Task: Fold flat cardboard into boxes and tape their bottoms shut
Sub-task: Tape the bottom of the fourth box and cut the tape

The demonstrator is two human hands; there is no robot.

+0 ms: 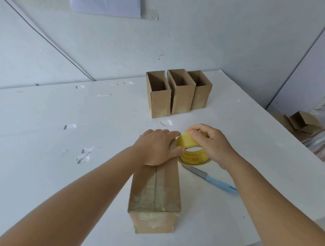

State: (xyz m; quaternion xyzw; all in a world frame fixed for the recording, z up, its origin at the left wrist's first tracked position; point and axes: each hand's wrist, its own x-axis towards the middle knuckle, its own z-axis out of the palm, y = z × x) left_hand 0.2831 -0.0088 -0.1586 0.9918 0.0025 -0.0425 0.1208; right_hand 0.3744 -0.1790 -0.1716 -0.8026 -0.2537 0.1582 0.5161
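The box being worked on (154,194) is lying bottom-up on the white surface (46,155), w/ clear tape running along its centre seam and folding down over the near end. Left hand (157,147) is pressing flat on the far end of that box, fingers straight, thumb reaching toward the tape roll (193,151). So left grip is spread flat, not wrapped around anything. Right hand (210,143) is just right of the box's far end, fingers curled and pinching the yellow roll from on top. Can't see if a strip is running from roll to box, the hands are covering that bit.

Just right of the box a knife (209,178) w/ a light blue handle is lying on the surface, its blade tip tucked under the roll and its handle end running behind the right forearm. Well beyond the box, three finished boxes (177,94) are standing upright, open tops up, packed side by side. Off the surface edge, far right of the box, more cardboard (301,121) is sitting, partly cut off and hard to make out.
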